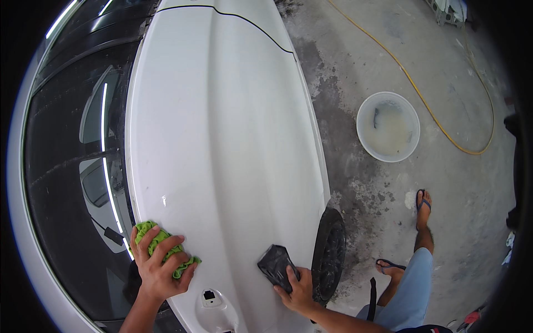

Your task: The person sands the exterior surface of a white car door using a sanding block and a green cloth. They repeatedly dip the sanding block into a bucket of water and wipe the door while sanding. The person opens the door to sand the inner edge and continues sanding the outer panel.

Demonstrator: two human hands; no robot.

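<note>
My left hand point(159, 261) grips a crumpled green cloth point(149, 230) against the white car's side panel point(244, 139), by the lower edge of the dark side windows point(61, 183). My right hand point(297, 291) holds a dark grey-black rectangular block point(272, 262) on the same panel, near its curved edge above the tire point(333, 255). A white fitting point(219, 311) with a small dark opening sits on the bodywork between my hands, near the lower edge of the view.
At the right on the stained concrete floor point(377, 44) stands a round tub point(395, 136) of cloudy water, with a yellow hose point(408, 75) looping past it. My legs and sandalled feet point(422, 208) show at lower right. A grey crate point(447, 11) is at the top right.
</note>
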